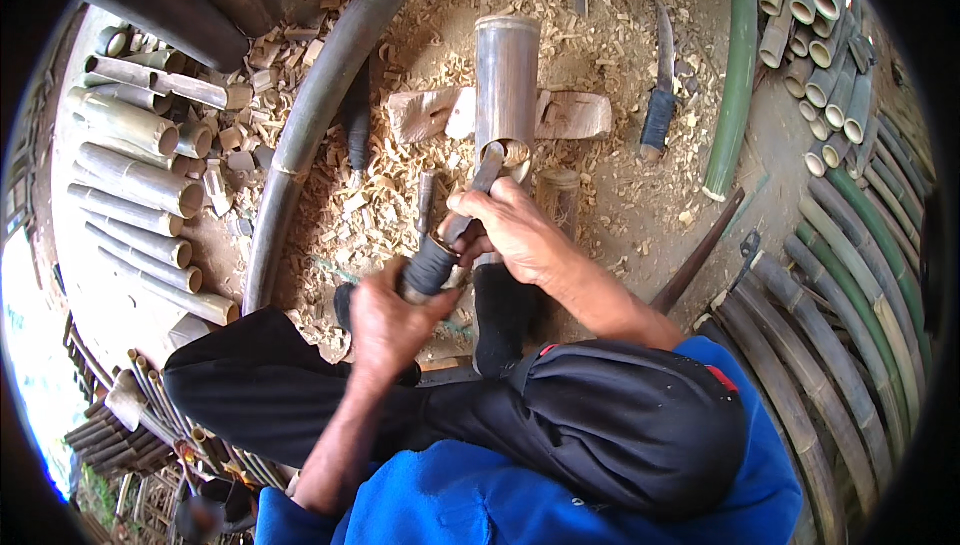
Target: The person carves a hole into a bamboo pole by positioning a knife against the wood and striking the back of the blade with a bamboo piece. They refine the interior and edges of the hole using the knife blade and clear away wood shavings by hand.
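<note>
A knife with a dark cord-wrapped handle [430, 270] slants up and away in front of me. My left hand [388, 320], slightly blurred, is closed round the near end of that handle. The fingers of my right hand [515, 230] are closed on the lower part of the knife's blade [489, 167], thumb along it. The blade's tip lies at the near, cut end of a wide grey bamboo section [507, 75]. Lying crosswise at that section is a pale notched wood block [420, 115]. Whether the blade touches the bamboo I cannot tell.
Wood shavings [600, 185] cover the ground. A second knife with a wrapped handle [657, 125] lies to the right, near a green bamboo pole [737, 75]. A thick grey bamboo pole [320, 125] slants on the left. Cut bamboo tubes [140, 180] and long bamboo poles [840, 315] flank me.
</note>
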### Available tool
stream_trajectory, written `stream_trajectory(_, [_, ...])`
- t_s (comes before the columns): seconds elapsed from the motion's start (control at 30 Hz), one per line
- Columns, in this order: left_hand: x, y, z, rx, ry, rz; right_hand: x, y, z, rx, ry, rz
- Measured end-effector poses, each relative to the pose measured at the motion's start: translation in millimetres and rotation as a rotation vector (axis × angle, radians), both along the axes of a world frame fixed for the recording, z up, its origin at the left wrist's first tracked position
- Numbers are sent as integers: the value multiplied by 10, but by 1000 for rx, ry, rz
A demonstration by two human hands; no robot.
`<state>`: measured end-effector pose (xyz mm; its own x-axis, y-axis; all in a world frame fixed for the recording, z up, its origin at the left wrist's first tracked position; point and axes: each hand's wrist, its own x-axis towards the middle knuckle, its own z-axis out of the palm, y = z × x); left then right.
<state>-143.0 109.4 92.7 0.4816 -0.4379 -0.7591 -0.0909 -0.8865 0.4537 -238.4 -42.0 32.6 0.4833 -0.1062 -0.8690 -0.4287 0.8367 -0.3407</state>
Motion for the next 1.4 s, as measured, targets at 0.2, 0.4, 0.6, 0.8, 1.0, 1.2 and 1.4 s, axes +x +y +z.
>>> stream_trajectory(0.2, [582, -688, 543, 135, -311, -329, 39, -88, 3, 164, -331, -336])
stream_trajectory(0.4, [457, -1062, 752, 104, -545, -685, -116, -45, -136, 341, -504, -605])
stream_trajectory(0.6, [28, -1250, 675, -63, -1047, -1265, -247, 54, -295, 568, -521, -821])
stream_trajectory(0.8, [154, -804, 545, -20, -464, -1264, -396, 317, -131, 393, -517, -484])
stream_trajectory(1.0, [-245, -922, 421, -715, -52, -1207, -1211, 245, -152, -386, -282, 30])
stream_trajectory(1.2, [-695, -1573, -444, -682, -220, -1263, -1318, -381, -289, -1233, 58, 842])
stream_trajectory(1.4, [-453, -1710, -524, -932, -182, -768, -740, -1023, 148, -1418, 278, 1098])
